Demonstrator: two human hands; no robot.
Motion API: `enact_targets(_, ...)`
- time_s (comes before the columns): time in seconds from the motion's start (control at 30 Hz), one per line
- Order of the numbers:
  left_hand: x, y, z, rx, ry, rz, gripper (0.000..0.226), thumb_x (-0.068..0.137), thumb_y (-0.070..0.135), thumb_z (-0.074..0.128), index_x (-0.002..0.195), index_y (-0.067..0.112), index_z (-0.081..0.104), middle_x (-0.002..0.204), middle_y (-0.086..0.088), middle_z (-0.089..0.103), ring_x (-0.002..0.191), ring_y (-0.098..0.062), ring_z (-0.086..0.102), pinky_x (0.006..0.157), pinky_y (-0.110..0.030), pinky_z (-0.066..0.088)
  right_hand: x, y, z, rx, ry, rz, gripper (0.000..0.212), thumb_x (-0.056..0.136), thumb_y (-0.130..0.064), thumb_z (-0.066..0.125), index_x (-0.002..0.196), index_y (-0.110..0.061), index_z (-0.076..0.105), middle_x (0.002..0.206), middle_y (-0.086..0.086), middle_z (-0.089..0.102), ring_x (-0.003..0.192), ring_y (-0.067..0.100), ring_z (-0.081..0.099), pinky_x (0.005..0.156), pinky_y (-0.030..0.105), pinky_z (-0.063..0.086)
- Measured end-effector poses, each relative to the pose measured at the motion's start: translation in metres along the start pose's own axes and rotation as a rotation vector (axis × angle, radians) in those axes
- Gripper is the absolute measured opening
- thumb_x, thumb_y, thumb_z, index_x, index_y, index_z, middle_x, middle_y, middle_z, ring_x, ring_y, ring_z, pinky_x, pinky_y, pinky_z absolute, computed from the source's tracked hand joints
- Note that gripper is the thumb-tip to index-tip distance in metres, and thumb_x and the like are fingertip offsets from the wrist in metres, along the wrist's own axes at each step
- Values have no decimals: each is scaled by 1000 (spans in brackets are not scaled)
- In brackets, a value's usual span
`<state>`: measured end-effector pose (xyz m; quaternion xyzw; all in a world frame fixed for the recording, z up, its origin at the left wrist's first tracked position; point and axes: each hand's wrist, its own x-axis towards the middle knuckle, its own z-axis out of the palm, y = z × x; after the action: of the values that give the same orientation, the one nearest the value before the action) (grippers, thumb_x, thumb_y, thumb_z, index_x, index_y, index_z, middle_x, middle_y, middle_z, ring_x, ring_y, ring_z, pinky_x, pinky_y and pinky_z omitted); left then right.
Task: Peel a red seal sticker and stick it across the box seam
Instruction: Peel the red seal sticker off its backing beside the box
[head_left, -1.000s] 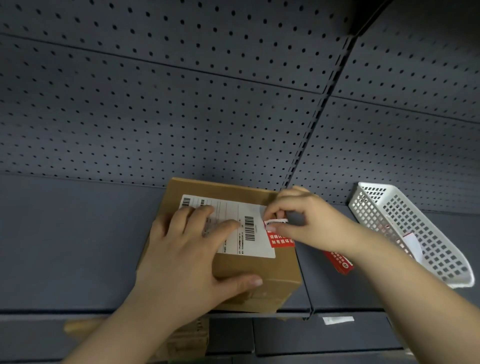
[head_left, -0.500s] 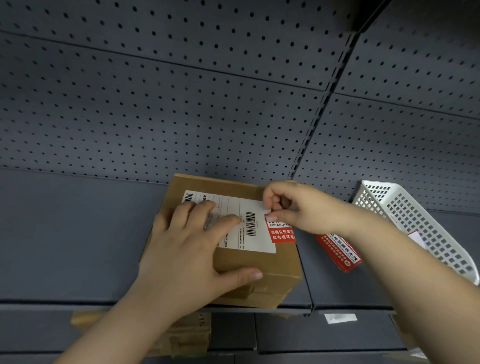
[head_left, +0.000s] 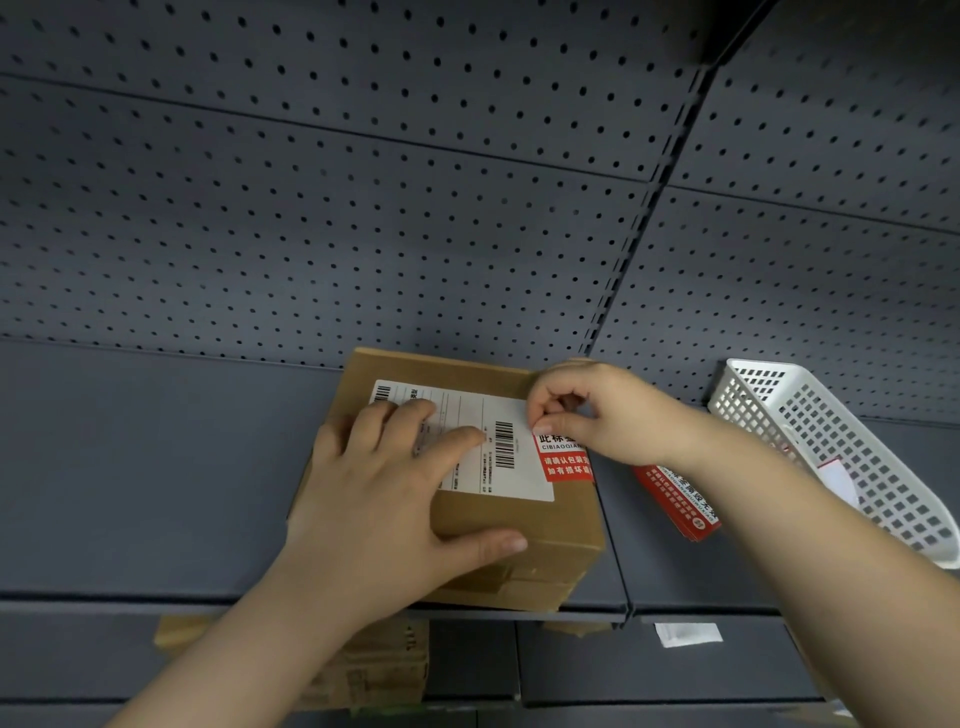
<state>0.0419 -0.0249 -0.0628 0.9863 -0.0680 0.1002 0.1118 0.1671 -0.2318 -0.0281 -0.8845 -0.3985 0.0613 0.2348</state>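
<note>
A brown cardboard box (head_left: 524, 525) with a white shipping label (head_left: 467, 415) stands on a grey shelf. My left hand (head_left: 384, 493) lies flat on the box top, thumb on its front face, holding it down. A red and white seal sticker (head_left: 563, 457) lies on the box's top right edge, overlapping the label. My right hand (head_left: 597, 410) pinches the sticker's upper end between thumb and forefinger. The sticker's far end is hidden by my fingers.
A red sheet of seal stickers (head_left: 680, 499) lies on the shelf right of the box, partly under my right wrist. A white mesh basket (head_left: 831, 441) stands at the far right. A grey pegboard wall (head_left: 363, 208) rises behind. Other cardboard boxes (head_left: 374, 670) sit on the shelf below.
My right hand has moved up and back along the box's right edge with the sticker, which now lies flatter on the box top. My left hand stayed on the box.
</note>
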Motion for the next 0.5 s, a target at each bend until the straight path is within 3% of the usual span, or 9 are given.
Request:
enact_targets(0.13,0,0,1,-7,5,-1,91,63,96,23,131,42,48,140,0,49,128,-27,37,103,-55,29,-2,1,1,-42,1,-14,10,88,-13,62,83,-22,60,80,-7,57,86,12,51,81,29,44)
enact_targets(0.23,0,-1,1,-9,5,1,89,63,96,25,130,41,50,139,-1,51,127,-28,39,101,-56,31,-5,5,0,53,39,2,3,86,-14,65,87,-16,64,83,-1,61,81,14,53,75,31,47)
enact_targets(0.33,0,0,1,-4,9,2,89,63,96,26,130,41,50,139,0,51,127,-27,38,101,-55,31,-3,6,1,87,49,-10,14,79,-18,73,92,-19,71,82,8,61,78,18,53,73,29,48)
enact_targets(0.5,1,0,1,2,13,5,88,64,95,27,129,40,52,137,-2,53,126,-29,41,100,-56,33,-1,5,2,90,41,1,5,80,-16,73,84,-15,71,79,-3,61,80,17,53,77,34,46)
